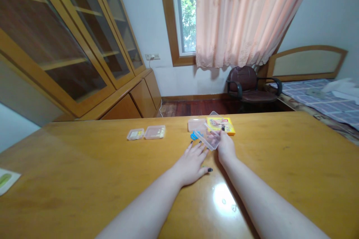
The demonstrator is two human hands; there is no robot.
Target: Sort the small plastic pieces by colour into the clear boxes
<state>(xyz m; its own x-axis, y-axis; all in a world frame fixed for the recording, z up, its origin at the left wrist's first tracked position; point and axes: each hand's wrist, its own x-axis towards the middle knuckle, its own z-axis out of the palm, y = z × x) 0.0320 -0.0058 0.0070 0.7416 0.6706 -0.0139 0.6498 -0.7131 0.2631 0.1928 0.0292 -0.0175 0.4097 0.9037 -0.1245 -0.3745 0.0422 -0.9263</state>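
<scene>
My right hand (226, 148) grips a clear plastic box (209, 141) with its lid tilted up, held just above the table. Flat on the wood, palm down with fingers spread, lies my left hand (192, 162). Just beyond its fingertips is a small heap of blue pieces (194, 136), too small to name. Behind the heap sits another clear plastic box (195, 124). A yellow box with printing (228, 126) lies beyond my right hand, partly covered by the clear box and my fingers.
Farther left on the table (106, 171) stands an open clear case (155, 132) with pale small pieces inside, its contents unclear. Beside it is a smaller case (135, 134). White-and-green packaging (8, 181) lies at the left edge. Beyond the table are a chair (245, 84) and a bed (322, 93).
</scene>
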